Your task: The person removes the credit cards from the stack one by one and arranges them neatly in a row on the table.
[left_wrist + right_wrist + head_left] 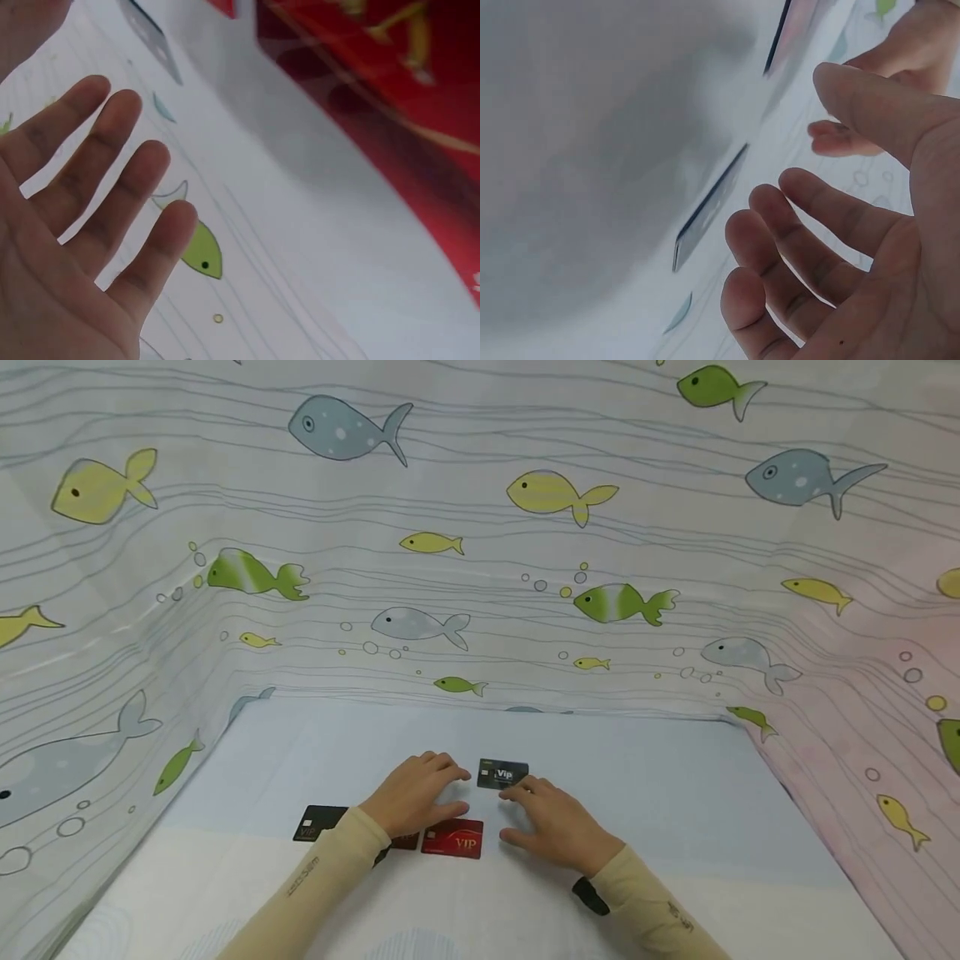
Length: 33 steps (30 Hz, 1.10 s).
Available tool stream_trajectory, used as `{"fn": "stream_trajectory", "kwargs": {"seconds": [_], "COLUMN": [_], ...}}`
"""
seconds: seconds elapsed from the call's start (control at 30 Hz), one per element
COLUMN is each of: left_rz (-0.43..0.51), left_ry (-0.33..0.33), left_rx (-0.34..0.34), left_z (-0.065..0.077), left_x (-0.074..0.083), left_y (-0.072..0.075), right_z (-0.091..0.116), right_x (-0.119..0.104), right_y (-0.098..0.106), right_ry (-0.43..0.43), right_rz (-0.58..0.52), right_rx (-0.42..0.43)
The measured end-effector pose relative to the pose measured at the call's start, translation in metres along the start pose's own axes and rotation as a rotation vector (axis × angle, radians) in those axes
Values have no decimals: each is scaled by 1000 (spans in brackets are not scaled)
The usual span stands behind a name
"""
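A dark grey card marked Vip (pixel 493 772) lies flat between the two hands, farther from the person than the other cards. My right hand (pixel 558 822) is relaxed at its right, fingertips overlapping the card's lower right corner in the head view; in the right wrist view nothing is between the fingers. To the card's left is my left hand (pixel 416 795), empty, its fingers spread in the left wrist view. A red VIP card (pixel 453 842) lies just below the left hand's thumb. Beside it, a dark red card (pixel 407 842) is partly hidden by the left wrist.
A black VIP card (pixel 315 825) lies at the left, partly covered by the left sleeve (pixel 315 877). The cards rest on a pale cloth-covered table (pixel 645 760). Fish-patterned sheeting (pixel 480 568) rises around the back and sides.
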<state>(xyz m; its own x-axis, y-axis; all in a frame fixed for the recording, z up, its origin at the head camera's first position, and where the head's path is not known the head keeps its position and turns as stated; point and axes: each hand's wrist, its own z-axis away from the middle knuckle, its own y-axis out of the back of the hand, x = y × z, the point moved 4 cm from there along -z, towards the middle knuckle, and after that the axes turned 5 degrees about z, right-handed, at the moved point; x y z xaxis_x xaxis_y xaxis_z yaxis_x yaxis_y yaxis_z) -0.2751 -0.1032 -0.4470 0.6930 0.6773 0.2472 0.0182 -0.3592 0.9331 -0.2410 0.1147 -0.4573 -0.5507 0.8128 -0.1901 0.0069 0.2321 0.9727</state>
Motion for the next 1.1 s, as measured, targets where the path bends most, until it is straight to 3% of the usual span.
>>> {"fn": "stream_trajectory", "kwargs": {"seconds": [0.23, 0.6, 0.83, 1.1], "left_rz": [-31, -42, 2, 19], "left_ry": [-16, 47, 108, 131], "left_rx": [-8, -104, -156, -216], "left_z": [-23, -53, -64, -72], "left_x": [0, -6, -17, -22], "left_y": [-3, -21, -31, -38], "right_z": [1, 0, -7, -24], "right_x": [13, 29, 35, 47], "right_y": [5, 11, 9, 2], "right_ry": [-30, -125, -144, -178], "right_rz": [-16, -47, -37, 12], "right_rx": [29, 39, 33, -14]}}
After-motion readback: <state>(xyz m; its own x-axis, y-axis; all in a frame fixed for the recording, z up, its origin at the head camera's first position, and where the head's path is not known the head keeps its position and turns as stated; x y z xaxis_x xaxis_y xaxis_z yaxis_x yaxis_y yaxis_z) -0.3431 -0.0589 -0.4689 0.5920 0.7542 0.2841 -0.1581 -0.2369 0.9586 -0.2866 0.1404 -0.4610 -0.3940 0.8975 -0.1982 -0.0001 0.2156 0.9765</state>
